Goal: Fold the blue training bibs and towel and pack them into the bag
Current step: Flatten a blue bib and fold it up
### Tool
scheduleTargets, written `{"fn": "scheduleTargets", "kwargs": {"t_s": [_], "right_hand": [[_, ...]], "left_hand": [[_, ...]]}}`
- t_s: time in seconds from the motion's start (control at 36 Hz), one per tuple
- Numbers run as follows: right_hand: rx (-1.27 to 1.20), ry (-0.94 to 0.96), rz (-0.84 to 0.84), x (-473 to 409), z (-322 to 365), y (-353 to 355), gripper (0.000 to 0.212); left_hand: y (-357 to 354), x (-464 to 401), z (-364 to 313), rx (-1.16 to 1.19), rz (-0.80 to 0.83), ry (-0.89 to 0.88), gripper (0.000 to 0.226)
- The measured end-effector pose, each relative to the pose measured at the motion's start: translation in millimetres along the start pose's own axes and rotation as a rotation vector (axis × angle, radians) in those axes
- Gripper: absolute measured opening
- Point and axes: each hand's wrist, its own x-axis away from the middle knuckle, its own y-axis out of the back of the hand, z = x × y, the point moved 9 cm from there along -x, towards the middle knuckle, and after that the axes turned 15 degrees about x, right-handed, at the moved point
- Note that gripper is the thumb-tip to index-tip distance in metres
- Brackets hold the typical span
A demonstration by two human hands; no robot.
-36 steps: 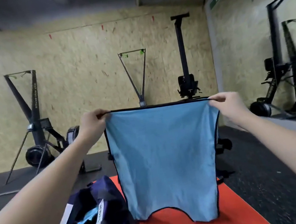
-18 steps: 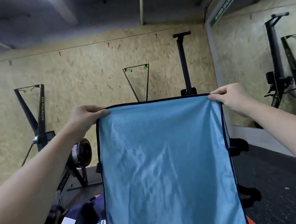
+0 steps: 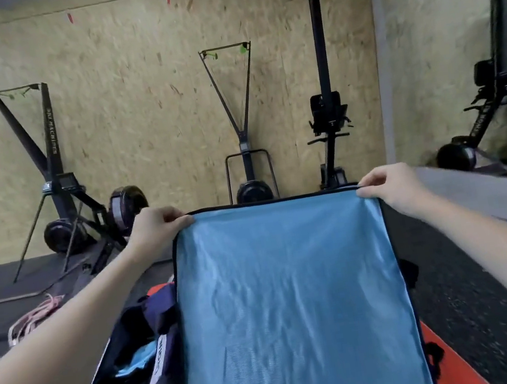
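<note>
Two hands hold one bib (image 3: 290, 304) spread in the head view, the only view given: the left hand (image 3: 155, 227) pinches the bib's top left corner, the right hand (image 3: 391, 189) pinches its top right corner, and the two are held well apart so the dark-trimmed upper edge runs taut between them. The bib hangs flat in front of the person, its lower part running out of the frame, so its hem cannot be seen. One bag (image 3: 133, 367) lies open just left of the bib, partly behind the bib's left edge, and one scrap of blue cloth (image 3: 138, 357) shows inside it; whether that is a bib or the towel cannot be told. One red mat (image 3: 448, 356) shows below and right of the bib, and a sliver of red above the bag is probably the same mat. Left of the bag, on the dark floor, lies one pale bundle of cord (image 3: 38, 314). Beyond the bib, against the board wall, stand three machines (image 3: 247, 146), with more to the right that look like mirror reflections. The step in hand appears to be the fold's start, the bib being squared up. Next, the hands would likely need to bring the two corners together, halving the bib, before folding it smaller for the bag.
</note>
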Motion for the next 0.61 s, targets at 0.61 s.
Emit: {"fn": "scheduleTargets", "kwargs": {"t_s": [0.61], "right_hand": [[0.044, -0.338, 0.313, -11.2, -153.2, -222.0, 0.010]], "left_hand": [[-154.5, 20.4, 211.6, -0.047, 0.069, 0.415, 0.011]]}}
